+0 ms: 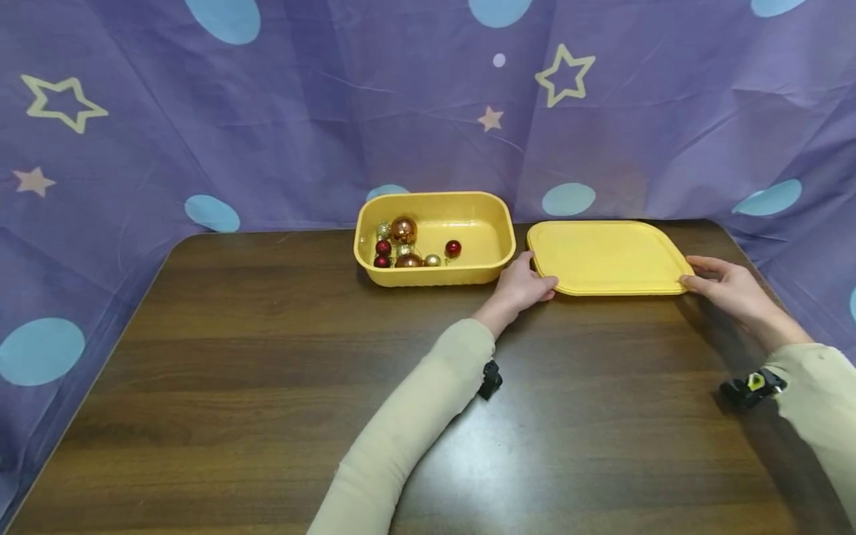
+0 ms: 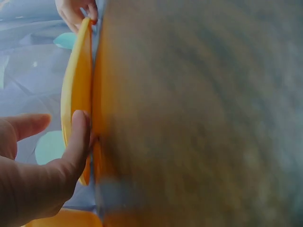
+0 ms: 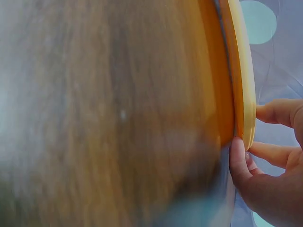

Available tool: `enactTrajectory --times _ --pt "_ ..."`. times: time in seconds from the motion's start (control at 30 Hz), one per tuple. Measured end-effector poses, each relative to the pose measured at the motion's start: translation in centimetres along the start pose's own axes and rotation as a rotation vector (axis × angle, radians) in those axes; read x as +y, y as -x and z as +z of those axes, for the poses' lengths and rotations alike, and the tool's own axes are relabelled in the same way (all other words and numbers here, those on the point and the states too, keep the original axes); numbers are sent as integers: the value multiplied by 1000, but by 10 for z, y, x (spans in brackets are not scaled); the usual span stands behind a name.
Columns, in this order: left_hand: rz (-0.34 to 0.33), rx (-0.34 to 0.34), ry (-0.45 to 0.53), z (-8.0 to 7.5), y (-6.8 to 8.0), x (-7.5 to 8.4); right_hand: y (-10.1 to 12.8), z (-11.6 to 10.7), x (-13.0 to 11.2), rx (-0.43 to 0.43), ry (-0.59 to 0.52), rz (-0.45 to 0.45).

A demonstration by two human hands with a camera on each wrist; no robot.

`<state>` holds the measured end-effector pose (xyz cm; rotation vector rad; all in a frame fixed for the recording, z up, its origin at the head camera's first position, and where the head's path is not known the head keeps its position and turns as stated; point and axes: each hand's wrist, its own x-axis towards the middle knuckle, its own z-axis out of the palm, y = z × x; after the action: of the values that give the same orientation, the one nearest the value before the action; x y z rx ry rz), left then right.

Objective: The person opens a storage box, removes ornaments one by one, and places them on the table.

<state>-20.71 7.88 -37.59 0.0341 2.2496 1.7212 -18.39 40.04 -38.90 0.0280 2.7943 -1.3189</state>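
Head view shows the yellow lid point(image 1: 607, 255) lying flat on the dark wooden desk point(image 1: 267, 386), just to the right of the open yellow tub point(image 1: 435, 276) and almost touching it. The left hand point(image 1: 523, 286) meets the lid's near-left corner and the right hand point(image 1: 725, 286) its near-right corner; both grips look light, fingertips at the rim rather than a full clasp. From the left wrist, the thumb point(image 2: 78, 142) presses against the lid's edge with the other fingers held loosely out behind it, and from the right wrist the thumb point(image 3: 239, 161) sits under the lip while fingers rest at the rim (neither hand wraps round the lid). It looks like thin moulded plastic: light, fairly stiff but likely to flex if lifted by one corner, and smooth enough to slide on the polished wood, so I judge the two opposite edges the sound places to take hold. Inside the tub, gathered toward its left end, lie small baubles point(image 1: 403, 245) in red, gold and copper. Behind the desk hangs a purple cloth point(image 1: 301, 111) printed with stars and blue dots.
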Motion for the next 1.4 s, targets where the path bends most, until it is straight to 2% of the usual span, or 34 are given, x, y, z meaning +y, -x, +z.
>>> enactTrajectory --times 0.13,0.2,0.4,0.53,0.63,0.83,0.97,1.1,1.27,1.4 --pt "10 -15 69 3 2 2 -2 5 -1 7 -17 9" --pt "16 -30 71 4 4 3 -2 6 -1 6 -19 15" --pt "-47 -54 51 4 4 4 -5 8 -2 2 -31 31" --pt "-60 -78 58 2 4 4 -9 10 -6 -28 29 65" --pt "-53 -106 113 -1 4 3 -12 10 -7 -51 72 75" --pt "-71 -166 241 -6 7 1 -14 9 -7 -61 172 40" --pt "-69 -200 295 -11 11 3 -12 8 -9 -48 129 41" --pt "-49 -241 328 -16 18 6 -10 9 -15 17 85 12" --pt "-7 -291 314 -22 27 9 -5 12 -28 90 28 -39" --pt "44 -328 290 -31 33 10 0 17 -39 113 -43 -88"
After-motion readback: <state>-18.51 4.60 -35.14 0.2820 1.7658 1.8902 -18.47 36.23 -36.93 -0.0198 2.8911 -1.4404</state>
